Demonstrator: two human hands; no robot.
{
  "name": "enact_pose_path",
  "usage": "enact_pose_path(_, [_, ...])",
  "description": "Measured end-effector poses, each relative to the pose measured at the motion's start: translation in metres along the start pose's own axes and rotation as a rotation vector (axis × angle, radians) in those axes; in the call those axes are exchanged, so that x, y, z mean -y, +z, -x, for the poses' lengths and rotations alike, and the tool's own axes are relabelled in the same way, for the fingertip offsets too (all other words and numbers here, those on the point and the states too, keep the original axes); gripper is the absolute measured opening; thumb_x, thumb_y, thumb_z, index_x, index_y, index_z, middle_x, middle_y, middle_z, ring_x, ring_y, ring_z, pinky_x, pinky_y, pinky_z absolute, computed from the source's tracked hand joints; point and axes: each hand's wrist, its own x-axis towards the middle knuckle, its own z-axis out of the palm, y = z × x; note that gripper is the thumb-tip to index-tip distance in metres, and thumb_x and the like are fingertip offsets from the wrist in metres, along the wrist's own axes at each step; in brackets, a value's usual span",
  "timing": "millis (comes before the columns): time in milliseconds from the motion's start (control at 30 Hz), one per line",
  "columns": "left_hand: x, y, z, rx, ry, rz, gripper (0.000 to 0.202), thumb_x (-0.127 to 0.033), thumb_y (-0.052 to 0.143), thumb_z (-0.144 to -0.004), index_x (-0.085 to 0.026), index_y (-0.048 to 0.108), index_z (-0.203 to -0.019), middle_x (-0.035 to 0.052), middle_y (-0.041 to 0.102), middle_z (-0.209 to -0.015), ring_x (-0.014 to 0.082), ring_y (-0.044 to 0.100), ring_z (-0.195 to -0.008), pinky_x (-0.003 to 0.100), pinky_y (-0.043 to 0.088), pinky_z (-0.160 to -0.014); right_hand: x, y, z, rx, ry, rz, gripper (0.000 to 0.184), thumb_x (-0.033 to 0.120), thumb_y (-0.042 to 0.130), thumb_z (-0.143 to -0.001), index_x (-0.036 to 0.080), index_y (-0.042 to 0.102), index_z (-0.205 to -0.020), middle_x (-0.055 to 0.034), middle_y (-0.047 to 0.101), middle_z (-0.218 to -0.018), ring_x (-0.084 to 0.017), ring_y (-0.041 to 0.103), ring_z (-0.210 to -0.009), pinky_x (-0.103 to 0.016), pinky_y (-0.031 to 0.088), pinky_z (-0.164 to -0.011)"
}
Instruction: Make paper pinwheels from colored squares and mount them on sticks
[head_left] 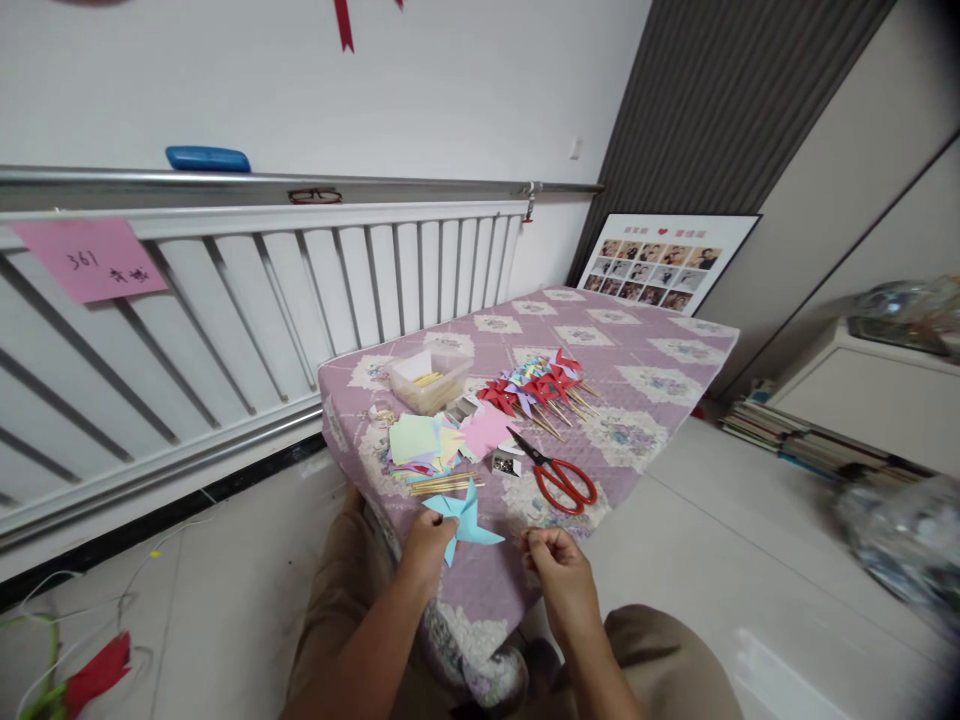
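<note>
My left hand (426,545) is closed on a light blue paper pinwheel (465,515) at the near edge of the purple quilted table (660,350). To its right my right hand (551,560) is pinched shut on something too small to make out. Just beyond the pinwheel lie wooden sticks (442,485) and a stack of coloured paper squares (439,440). Red-handled scissors (559,475) rest to the right of the paper. Further back sits a pile of finished pinwheels on sticks (540,385).
A clear plastic tub (430,380) stands behind the paper. White railing (225,300) runs along the left, with a pink note (90,258). A framed photo collage (660,265) leans at the far end. Books (795,440) lie on the floor at right.
</note>
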Motion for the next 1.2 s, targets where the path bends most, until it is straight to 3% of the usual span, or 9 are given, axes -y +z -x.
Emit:
enact_pose_path(167, [0.002, 0.005, 0.022, 0.030, -0.033, 0.122, 0.022, -0.036, 0.066, -0.062, -0.018, 0.059, -0.072, -0.0017, 0.060, -0.063, 0.0139, 0.057, -0.059, 0.027, 0.049, -0.061, 0.023, 0.004, 0.016, 0.091, -0.002, -0.089, 0.026, 0.045, 0.065, -0.074, 0.021, 0.056, -0.069, 0.0041, 0.053, -0.055, -0.014, 0.049, -0.051, -0.026, 0.041, -0.051])
enact_pose_path(400, [-0.006, 0.010, 0.043, 0.034, 0.010, 0.155, 0.018, -0.033, 0.066, -0.065, -0.017, 0.060, -0.071, -0.0036, 0.058, -0.061, 0.0110, 0.052, -0.054, 0.024, 0.044, -0.058, 0.046, 0.005, 0.027, 0.208, 0.000, -0.135, 0.024, 0.042, 0.069, -0.074, 0.020, 0.062, -0.072, 0.0012, 0.059, -0.065, -0.015, 0.050, -0.060, -0.026, 0.042, -0.059])
enact_pose_path(567, [-0.021, 0.012, 0.053, 0.035, 0.063, 0.055, 0.013, -0.029, 0.061, -0.070, -0.017, 0.060, -0.071, -0.0048, 0.055, -0.056, 0.0107, 0.048, -0.051, 0.023, 0.039, -0.054, 0.059, 0.006, 0.034, 0.285, -0.035, -0.127, 0.027, 0.045, 0.068, -0.075, 0.019, 0.062, -0.071, -0.0010, 0.061, -0.069, -0.015, 0.050, -0.060, -0.027, 0.043, -0.058])
enact_pose_path(867, [-0.036, 0.016, 0.067, 0.064, 0.149, -0.143, 0.011, -0.026, 0.055, -0.071, -0.017, 0.058, -0.065, -0.0059, 0.050, -0.052, 0.0098, 0.041, -0.049, 0.022, 0.031, -0.049, 0.061, 0.002, 0.038, 0.289, -0.195, 0.042, 0.019, 0.036, 0.061, -0.082, 0.020, 0.057, -0.072, 0.0037, 0.051, -0.061, -0.013, 0.046, -0.057, -0.024, 0.038, -0.054])
enact_pose_path(1067, [-0.035, 0.016, 0.067, 0.079, 0.211, -0.212, 0.014, -0.025, 0.054, -0.073, -0.015, 0.064, -0.071, -0.0032, 0.056, -0.061, 0.0123, 0.048, -0.059, 0.022, 0.037, -0.057, 0.061, 0.000, 0.040, 0.213, -0.380, 0.241, 0.017, 0.030, 0.059, -0.084, 0.021, 0.059, -0.070, 0.0012, 0.057, -0.065, -0.016, 0.053, -0.061, -0.025, 0.042, -0.058])
enact_pose_path(1200, [-0.036, 0.017, 0.067, 0.102, 0.248, -0.211, 0.014, -0.024, 0.053, -0.073, -0.015, 0.064, -0.073, -0.0018, 0.058, -0.065, 0.0132, 0.050, -0.063, 0.023, 0.039, -0.061, 0.066, 0.001, 0.042, 0.220, -0.533, 0.351, 0.012, 0.021, 0.054, -0.087, 0.021, 0.062, -0.078, -0.0006, 0.062, -0.072, -0.016, 0.060, -0.068, -0.025, 0.045, -0.064])
